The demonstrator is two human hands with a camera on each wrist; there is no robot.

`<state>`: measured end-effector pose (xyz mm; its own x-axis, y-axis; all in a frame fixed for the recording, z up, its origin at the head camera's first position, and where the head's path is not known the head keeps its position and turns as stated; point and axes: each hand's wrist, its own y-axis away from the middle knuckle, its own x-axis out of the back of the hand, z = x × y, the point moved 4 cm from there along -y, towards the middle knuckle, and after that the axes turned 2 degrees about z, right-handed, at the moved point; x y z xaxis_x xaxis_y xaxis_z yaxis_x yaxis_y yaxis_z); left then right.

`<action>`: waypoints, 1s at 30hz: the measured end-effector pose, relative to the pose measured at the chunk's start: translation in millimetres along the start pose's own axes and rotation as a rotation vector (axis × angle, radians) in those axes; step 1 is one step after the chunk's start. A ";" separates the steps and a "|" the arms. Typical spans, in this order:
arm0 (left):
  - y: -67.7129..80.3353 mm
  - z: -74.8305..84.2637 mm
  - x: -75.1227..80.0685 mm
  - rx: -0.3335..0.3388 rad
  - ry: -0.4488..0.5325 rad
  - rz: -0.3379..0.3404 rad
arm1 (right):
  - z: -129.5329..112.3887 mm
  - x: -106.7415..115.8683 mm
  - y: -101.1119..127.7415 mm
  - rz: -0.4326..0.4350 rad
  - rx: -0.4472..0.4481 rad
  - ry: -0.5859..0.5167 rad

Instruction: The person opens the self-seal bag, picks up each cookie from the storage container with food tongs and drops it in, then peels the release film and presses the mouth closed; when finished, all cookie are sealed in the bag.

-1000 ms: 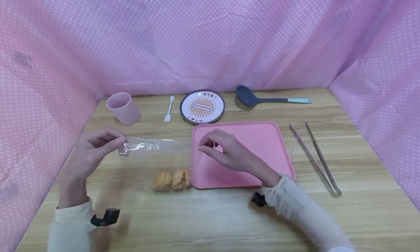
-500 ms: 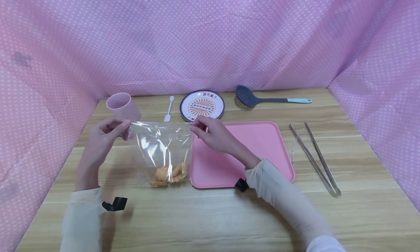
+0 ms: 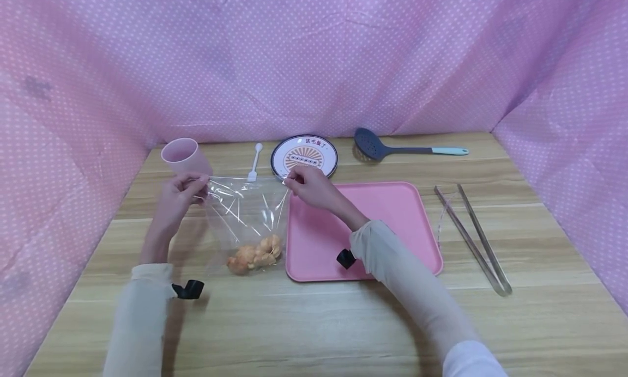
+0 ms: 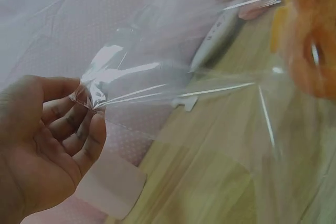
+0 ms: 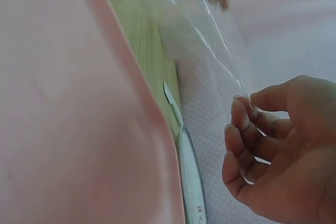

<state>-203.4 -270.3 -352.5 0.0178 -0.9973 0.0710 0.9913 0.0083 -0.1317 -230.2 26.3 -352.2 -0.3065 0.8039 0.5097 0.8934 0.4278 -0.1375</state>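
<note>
A clear plastic bag [image 3: 247, 208] hangs between both hands, its top edge stretched sideways. Several golden-brown pastry pieces [image 3: 255, 254] lie at its bottom; in the left wrist view a pastry [image 4: 315, 40] shows up close at the right. The left hand [image 3: 179, 200] pinches the bag's upper left corner between thumb and fingers, where the film bunches up. At the upper right corner the right hand [image 3: 314, 186] pinches the film with thumb and index finger, its other fingers curled below, as the right wrist view shows. The bag is left of the pink tray [image 3: 363, 230].
A pink cup [image 3: 186, 154] stands behind the left hand. Along the back are a small white spatula [image 3: 255, 162], a printed plate [image 3: 304, 151] and a slotted ladle [image 3: 373, 144]. Metal tongs [image 3: 473, 241] lie right of the tray.
Both hands have moved away from the person, lifting the bag's top edge. The left hand has come rightward, the right hand leftward. The pastries have shifted slightly with the bag.
</note>
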 end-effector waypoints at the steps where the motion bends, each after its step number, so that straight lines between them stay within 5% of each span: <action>1: -1.5 -2.0 -0.6 0.016 -0.004 -0.001 | 1.5 -0.2 -1.3 0.000 -0.011 0.011; 15: -15.8 -27.2 -3.4 0.140 -0.185 0.034 | 24.0 -12.5 -16.2 -0.010 -0.080 0.113; 30: -17.0 -41.6 -8.2 0.201 -0.162 0.065 | 34.4 -20.0 -19.9 0.008 -0.147 0.164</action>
<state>-225.8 -265.3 -391.9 0.0866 -0.9697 0.2282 0.9931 0.1021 0.0572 -253.1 15.9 -388.9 -0.2525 0.7242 0.6418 0.9375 0.3472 -0.0230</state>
